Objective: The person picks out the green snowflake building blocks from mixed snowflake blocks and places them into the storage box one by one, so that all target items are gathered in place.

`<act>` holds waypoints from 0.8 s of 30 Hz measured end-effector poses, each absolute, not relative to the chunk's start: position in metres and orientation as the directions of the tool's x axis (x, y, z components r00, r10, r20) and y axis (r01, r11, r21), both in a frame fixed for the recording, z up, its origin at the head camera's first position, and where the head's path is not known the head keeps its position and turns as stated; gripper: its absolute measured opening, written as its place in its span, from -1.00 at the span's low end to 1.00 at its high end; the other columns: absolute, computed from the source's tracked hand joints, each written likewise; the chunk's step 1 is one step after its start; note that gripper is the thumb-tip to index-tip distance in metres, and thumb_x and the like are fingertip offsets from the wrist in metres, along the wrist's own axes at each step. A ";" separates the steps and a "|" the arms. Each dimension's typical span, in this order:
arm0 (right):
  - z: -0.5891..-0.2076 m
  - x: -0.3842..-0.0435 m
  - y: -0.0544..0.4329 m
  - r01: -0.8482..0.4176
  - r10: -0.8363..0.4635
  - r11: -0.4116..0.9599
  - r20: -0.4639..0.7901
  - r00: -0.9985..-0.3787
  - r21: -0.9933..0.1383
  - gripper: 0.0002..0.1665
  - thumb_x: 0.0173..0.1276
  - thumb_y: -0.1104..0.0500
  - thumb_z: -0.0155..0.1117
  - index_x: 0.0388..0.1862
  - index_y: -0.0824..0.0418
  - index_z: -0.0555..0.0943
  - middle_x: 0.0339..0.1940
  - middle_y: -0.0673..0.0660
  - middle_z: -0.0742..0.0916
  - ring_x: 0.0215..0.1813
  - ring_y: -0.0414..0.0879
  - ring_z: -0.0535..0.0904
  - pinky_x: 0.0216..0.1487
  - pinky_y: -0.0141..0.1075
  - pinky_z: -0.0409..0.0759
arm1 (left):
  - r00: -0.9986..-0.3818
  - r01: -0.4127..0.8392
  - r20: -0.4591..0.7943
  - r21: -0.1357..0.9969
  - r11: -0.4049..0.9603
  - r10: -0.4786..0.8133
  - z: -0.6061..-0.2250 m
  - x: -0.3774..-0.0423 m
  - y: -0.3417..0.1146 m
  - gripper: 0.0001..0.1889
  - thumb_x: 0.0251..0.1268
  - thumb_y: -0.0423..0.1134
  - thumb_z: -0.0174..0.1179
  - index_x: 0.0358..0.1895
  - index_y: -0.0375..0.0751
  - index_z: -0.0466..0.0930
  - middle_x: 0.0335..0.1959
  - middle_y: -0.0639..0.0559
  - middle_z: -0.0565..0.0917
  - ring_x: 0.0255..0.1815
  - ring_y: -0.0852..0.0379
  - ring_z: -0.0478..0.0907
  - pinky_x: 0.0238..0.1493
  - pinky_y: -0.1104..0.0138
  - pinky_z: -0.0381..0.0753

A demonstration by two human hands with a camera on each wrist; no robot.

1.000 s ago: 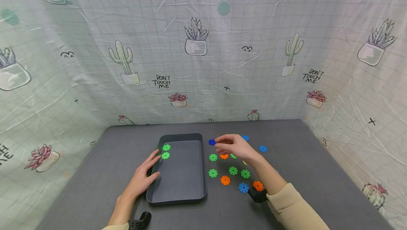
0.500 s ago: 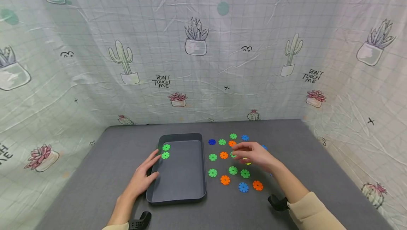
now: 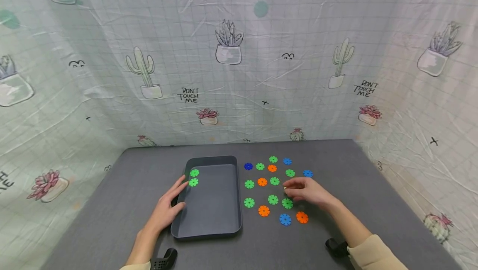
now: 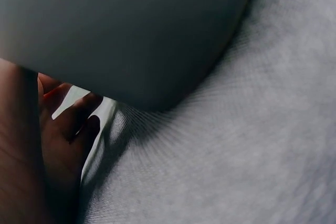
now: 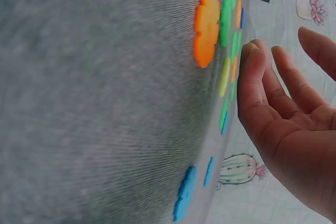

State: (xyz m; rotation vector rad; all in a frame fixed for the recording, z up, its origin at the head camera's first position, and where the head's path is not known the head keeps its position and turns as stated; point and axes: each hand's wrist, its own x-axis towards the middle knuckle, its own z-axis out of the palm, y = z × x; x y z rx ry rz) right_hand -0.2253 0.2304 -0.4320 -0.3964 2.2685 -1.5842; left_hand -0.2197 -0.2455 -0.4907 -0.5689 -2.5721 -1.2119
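Hovering to the right of the tray (image 3: 214, 207), my right hand (image 3: 310, 194) has its fingers bent and its tips apart, with nothing between them that I can make out. Just under them is the yellow disc (image 5: 224, 77), flat on the table (image 5: 105, 103) to the right of the tray; whether a fingertip touches it I cannot tell, since my hand hides most of it from above. My left hand (image 3: 165, 208) lies at the tray's left rim, fingers spread and gripping nothing, near two green discs (image 3: 192, 180) inside the tray along that side.

The disc looks thin, so the likeliest trouble is my nails missing its edge: it could skid toward the tray and bump the nearest green disc (image 3: 274, 178). Coming down too wide, my thumb could nudge the other green disc (image 3: 287, 200), level with the tray's middle. The black camera (image 3: 337, 248) on my right wrist rides low; dropping that wrist could sweep the orange disc (image 3: 302, 214) right of the tray out of place. Leaning hard with my left hand might shove or tip the tray, sliding its contents.
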 end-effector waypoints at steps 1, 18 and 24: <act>-0.434 -0.225 0.231 -0.037 -0.420 0.340 -0.116 -0.900 -0.940 -0.48 0.47 0.18 0.27 0.26 0.52 0.52 0.08 0.35 0.68 0.03 0.12 0.63 0.03 -0.02 0.62 | -0.895 0.443 0.374 0.684 0.580 0.242 -0.491 -0.220 -0.246 -0.32 0.13 -0.54 0.18 0.42 -0.38 0.41 0.55 -0.18 0.24 0.50 -0.33 0.17 0.24 -0.32 0.23; -0.446 -0.224 0.232 -0.206 -0.462 0.470 -0.040 -0.886 -0.858 -0.57 0.30 0.28 0.41 0.08 0.51 0.62 -0.09 0.28 0.73 -0.14 0.01 0.65 -0.19 -0.28 0.60 | -0.898 0.439 0.360 0.695 0.569 0.254 -0.491 -0.219 -0.248 -0.33 0.15 -0.51 0.21 0.43 -0.40 0.39 0.56 -0.21 0.22 0.50 -0.35 0.15 0.25 -0.34 0.20; -0.447 -0.225 0.229 -0.226 -0.452 0.508 -0.034 -0.891 -0.831 -0.57 0.22 0.30 0.48 0.05 0.45 0.65 -0.12 0.22 0.73 -0.22 0.00 0.64 -0.21 -0.29 0.58 | -0.897 0.442 0.341 0.703 0.558 0.280 -0.490 -0.219 -0.250 -0.34 0.25 -0.44 0.23 0.46 -0.39 0.34 0.58 -0.20 0.18 0.51 -0.38 0.11 0.26 -0.37 0.16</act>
